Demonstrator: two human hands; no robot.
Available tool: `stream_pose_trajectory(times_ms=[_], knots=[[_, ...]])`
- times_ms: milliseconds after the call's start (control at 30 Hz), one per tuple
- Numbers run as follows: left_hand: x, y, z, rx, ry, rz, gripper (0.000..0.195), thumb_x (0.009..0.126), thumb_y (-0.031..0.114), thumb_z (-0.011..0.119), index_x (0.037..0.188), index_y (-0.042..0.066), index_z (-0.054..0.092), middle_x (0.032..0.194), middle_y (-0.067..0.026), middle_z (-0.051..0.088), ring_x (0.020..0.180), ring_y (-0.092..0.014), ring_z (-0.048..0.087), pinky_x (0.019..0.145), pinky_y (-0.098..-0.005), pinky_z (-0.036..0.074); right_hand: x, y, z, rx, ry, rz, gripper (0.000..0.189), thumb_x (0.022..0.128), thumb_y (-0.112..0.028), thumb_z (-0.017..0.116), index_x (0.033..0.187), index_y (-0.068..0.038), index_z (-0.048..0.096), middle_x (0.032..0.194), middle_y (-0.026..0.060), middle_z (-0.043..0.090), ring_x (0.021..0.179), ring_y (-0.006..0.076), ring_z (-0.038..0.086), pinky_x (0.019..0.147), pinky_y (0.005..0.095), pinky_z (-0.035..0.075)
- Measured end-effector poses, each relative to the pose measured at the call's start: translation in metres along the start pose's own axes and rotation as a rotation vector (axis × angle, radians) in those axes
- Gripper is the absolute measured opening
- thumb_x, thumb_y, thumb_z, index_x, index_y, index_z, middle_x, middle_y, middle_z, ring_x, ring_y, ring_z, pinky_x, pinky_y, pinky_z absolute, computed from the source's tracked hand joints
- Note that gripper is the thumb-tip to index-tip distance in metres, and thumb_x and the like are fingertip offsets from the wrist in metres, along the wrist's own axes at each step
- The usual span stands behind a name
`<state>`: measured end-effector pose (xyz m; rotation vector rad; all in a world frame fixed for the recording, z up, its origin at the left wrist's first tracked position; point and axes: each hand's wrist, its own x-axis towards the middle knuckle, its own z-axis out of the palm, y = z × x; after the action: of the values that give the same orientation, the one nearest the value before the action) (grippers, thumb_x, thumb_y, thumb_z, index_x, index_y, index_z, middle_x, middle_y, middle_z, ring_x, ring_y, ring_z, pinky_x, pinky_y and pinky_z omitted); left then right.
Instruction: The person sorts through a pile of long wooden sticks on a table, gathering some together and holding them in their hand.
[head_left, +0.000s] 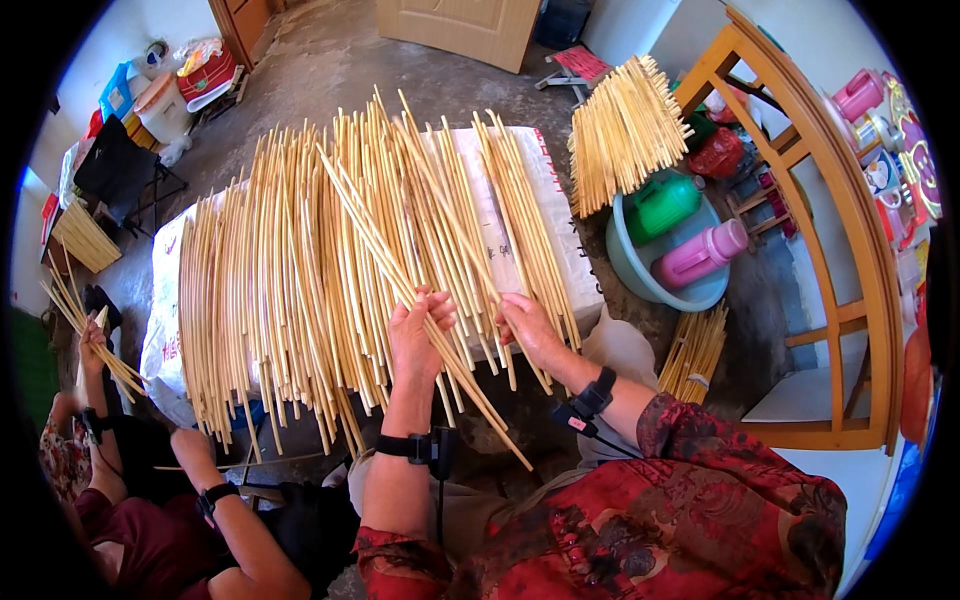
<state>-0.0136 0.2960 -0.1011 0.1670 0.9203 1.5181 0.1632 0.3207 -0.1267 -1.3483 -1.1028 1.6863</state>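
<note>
Many thin peeled wooden sticks (300, 262) lie side by side over a white woven sack (517, 157) on a low surface. My left hand (420, 330) is closed around a small bundle of sticks (375, 251), which slants from upper left to lower right above the spread. To its right, my right hand (529, 330) pinches a stick (457, 214) between thumb and fingers; this stick also slants across the others. A narrower group of sticks (529, 232) lies at the right part of the sack, close beyond my right hand.
A co-worker at the left holds several sticks (97, 337). At the right stand a stacked stick bundle (626, 131), a blue basin (619, 262) with green and pink flasks, and a wooden frame (817, 225). Another bundle (694, 352) lies on the floor. A folding chair (116, 169) stands upper left.
</note>
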Motion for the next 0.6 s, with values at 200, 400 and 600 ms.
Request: stream_pose_trajectory(times_ms=[200, 400, 600], knots=[[0.001, -0.005, 0.001, -0.063, 0.013, 0.006, 0.017, 0.093, 0.011, 0.041, 0.106, 0.001, 0.046, 0.104, -0.0154, 0.055, 0.1, -0.029, 0.057, 0.078, -0.0378, 0.051, -0.04, 0.005, 0.031, -0.332, -0.163, -0.113, 0.026, 0.09, -0.022, 0.046, 0.104, -0.002, 0.055, 0.072, 0.0061, 0.057, 0.058, 0.0124, 0.056, 0.052, 0.0249, 0.047], [-0.005, 0.007, 0.0, -0.058, -0.049, 0.008, 0.02, 0.094, 0.011, 0.038, 0.109, 0.001, 0.045, 0.073, -0.0027, 0.049, 0.062, -0.013, 0.048, 0.06, -0.0298, 0.048, -0.052, -0.024, 0.037, -0.44, -0.408, -0.022, 0.024, 0.09, -0.021, 0.045, 0.097, -0.001, 0.057, 0.079, 0.0186, 0.06, 0.073, 0.032, 0.06, 0.071, 0.037, 0.047], [-0.005, 0.011, -0.007, 0.035, 0.008, -0.026, 0.017, 0.093, 0.011, 0.04, 0.105, 0.0, 0.046, 0.083, -0.0095, 0.056, 0.072, -0.02, 0.06, 0.062, -0.0318, 0.053, 0.037, -0.022, 0.021, -1.248, -0.188, -0.704, 0.026, 0.084, -0.016, 0.046, 0.105, -0.003, 0.055, 0.104, 0.0123, 0.058, 0.1, 0.029, 0.053, 0.08, 0.0382, 0.043]])
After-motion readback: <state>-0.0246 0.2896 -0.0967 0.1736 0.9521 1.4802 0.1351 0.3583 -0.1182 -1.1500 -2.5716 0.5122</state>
